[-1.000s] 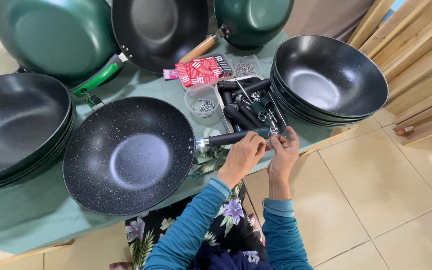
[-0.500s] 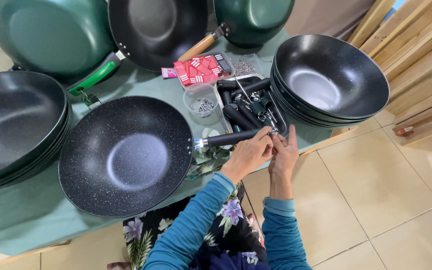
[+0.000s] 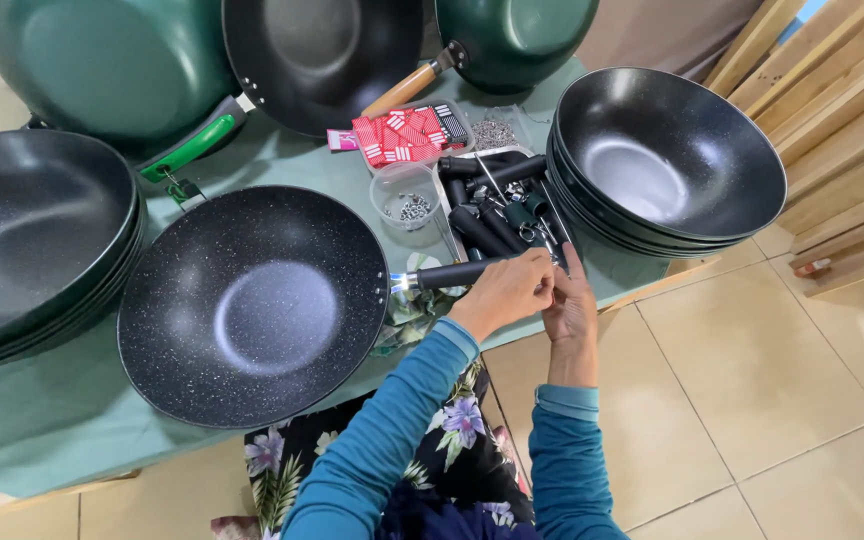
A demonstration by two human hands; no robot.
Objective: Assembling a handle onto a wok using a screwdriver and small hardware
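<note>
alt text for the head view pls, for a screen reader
Both hands, left hand and right hand, meet at the end of the black handle of a speckled black wok on a green-covered table. Stacked woks, a tray of handles and a screw cup surround it.

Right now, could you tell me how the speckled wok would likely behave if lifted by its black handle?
The speckled wok would probably feel front-heavy, since its wide bowl sits well beyond the slim handle. Its rounded base suggests it may rock when nudged on the table. It looks rigid, and the left hand and right hand at the handle's end have only a narrow grip.
</note>
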